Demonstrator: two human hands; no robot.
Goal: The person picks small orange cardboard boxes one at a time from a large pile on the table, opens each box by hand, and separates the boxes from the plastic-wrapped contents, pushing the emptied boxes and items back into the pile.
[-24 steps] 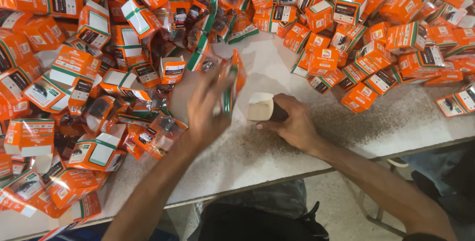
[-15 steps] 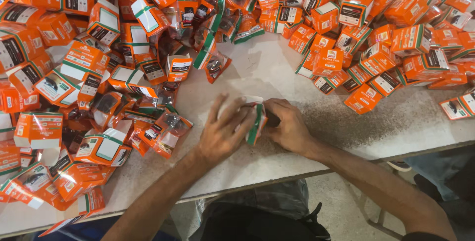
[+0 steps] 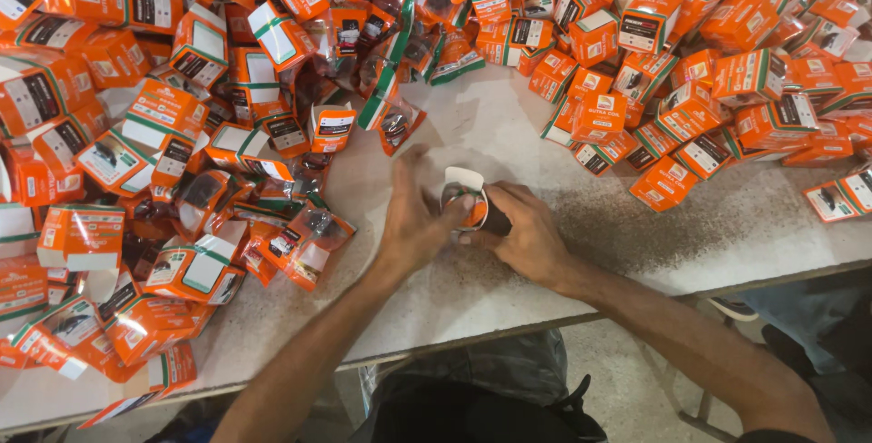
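My two hands meet at the middle of the desk [image 3: 545, 143], left hand [image 3: 413, 225] at nine o'clock of the small carton [image 3: 465, 199], right hand [image 3: 527, 234] at four o'clock of it, both touching it. A heap of cartons [image 3: 690, 61] banks from twelve round to three o'clock, well apart from my hands. Another heap of cartons and pouches [image 3: 136, 179] fills nine to eleven o'clock, its nearest pouch [image 3: 304, 238] lying just beside my left wrist. My legs sit below the desk edge at six o'clock.

A dark part [image 3: 497, 221] lies mostly hidden beneath the right hand [image 3: 527, 236]. Orange boxes [image 3: 54, 7] above it run off the frame's edges.
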